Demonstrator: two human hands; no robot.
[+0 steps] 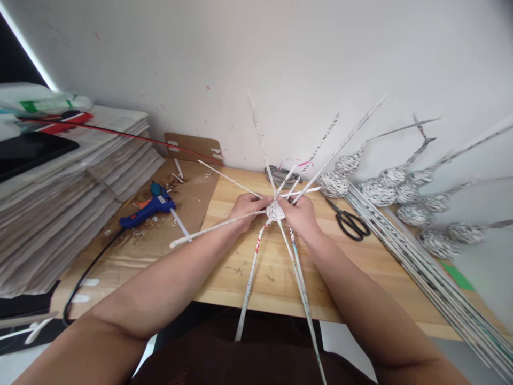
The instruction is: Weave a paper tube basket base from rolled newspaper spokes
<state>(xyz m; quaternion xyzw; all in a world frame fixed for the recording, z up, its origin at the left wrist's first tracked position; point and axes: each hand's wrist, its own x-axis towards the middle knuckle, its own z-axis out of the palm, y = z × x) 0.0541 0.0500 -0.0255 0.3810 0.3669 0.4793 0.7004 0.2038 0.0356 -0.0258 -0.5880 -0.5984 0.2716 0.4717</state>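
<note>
A small woven paper piece (274, 212) is held over the wooden table, with several long rolled-paper sticks spreading out from it in all directions. My left hand (249, 208) pinches its left side, thumb on top. On its right side my right hand (298, 213) is closed around the woven centre and the bases of some sticks. One printed stick (250, 283) points down toward my lap, and a white-ended one (200, 233) reaches out to the left past my left forearm. The undersides of the fingers are hidden.
A blue glue gun (150, 207) lies on cardboard at the left, beside stacked newspapers (92, 176). Black scissors (351, 223) rest right of my hands. Further right are a bundle of paper sticks (412, 262) and several woven paper balls (377, 191). A wall (240, 64) stands behind.
</note>
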